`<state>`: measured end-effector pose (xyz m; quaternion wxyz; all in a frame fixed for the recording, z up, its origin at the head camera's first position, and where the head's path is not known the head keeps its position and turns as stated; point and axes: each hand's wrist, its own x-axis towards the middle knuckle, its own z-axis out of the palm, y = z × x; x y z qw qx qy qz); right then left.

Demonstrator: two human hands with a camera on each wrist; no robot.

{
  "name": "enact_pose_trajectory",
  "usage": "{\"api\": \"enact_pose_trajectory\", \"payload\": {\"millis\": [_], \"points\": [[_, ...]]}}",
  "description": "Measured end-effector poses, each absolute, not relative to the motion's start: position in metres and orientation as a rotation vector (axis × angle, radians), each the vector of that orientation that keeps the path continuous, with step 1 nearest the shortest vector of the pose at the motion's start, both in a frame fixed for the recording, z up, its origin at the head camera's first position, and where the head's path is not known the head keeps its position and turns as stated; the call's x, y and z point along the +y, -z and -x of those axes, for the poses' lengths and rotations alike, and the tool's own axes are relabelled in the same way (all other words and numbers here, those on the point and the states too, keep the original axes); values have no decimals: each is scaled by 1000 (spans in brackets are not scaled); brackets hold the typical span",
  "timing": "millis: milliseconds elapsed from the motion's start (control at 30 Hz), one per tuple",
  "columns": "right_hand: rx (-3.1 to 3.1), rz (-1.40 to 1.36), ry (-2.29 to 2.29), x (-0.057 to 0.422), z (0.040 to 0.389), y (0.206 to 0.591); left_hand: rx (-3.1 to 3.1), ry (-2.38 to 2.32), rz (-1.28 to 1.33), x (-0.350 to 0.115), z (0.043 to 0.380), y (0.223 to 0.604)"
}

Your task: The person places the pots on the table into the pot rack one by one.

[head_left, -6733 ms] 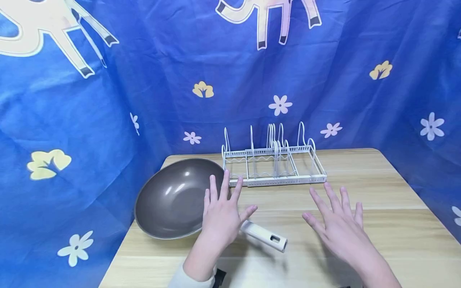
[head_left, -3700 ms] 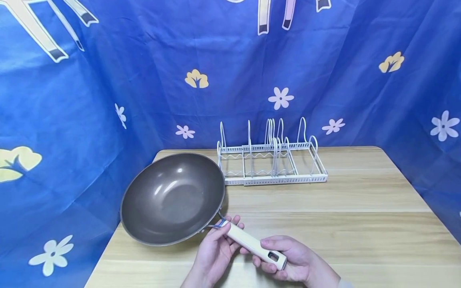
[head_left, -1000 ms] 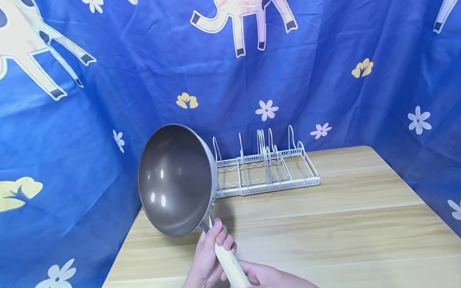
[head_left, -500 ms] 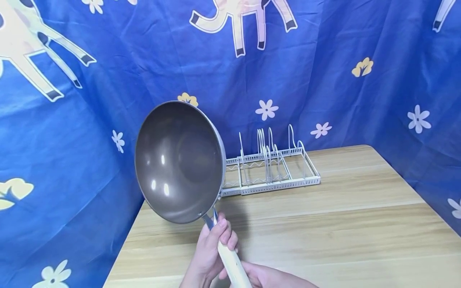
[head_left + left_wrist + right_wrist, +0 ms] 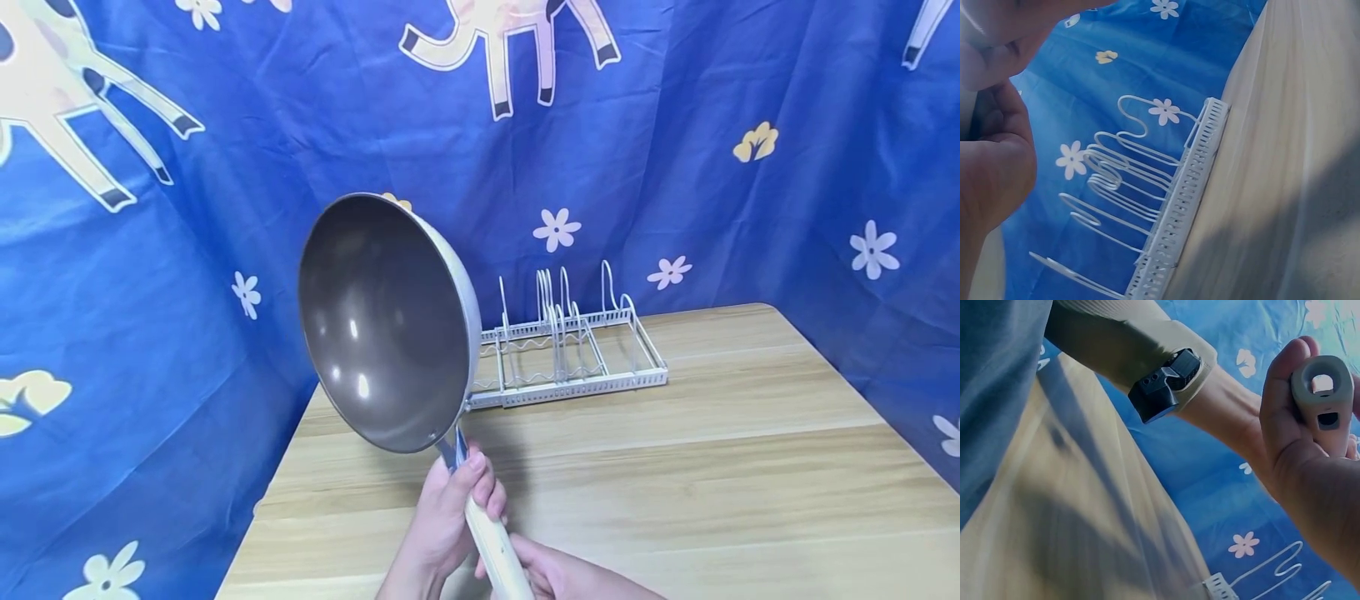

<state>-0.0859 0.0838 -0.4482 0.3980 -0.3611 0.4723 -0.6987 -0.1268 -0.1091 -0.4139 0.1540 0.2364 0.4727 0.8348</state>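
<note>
A deep wok (image 5: 386,333) with a dark brown inside and pale outer wall is held up over the table, tilted steeply so its inside faces me. My left hand (image 5: 453,512) grips the cream handle (image 5: 495,546) close to the metal bracket, thumb along the top. Lower down, my right hand (image 5: 558,575) holds the handle near its end, partly cut off by the bottom of the head view. The right wrist view shows the handle's end (image 5: 1329,419) with its hanging hole. Behind the wok, a white wire rack (image 5: 570,387) has its left end hidden.
The rack's upright wire loops (image 5: 1129,159) rise along its length in the left wrist view. It stands at the back of the wooden table (image 5: 675,475). Blue patterned cloth (image 5: 465,150) encloses the back and sides.
Both hands, first spread open over the table, took the wok's handle. The wok was lifted and tipped toward upright, then rose further and shifted slightly right, covering the rack's left end.
</note>
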Motion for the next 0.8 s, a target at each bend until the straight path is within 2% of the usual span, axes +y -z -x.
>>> {"api": "enact_pose_trajectory", "payload": {"millis": [400, 800], "points": [[1253, 879, 1854, 92, 79, 443, 1640, -2277, -648, -95, 129, 395], [1223, 832, 1954, 93, 78, 442, 1899, -2095, -390, -82, 129, 375]]}}
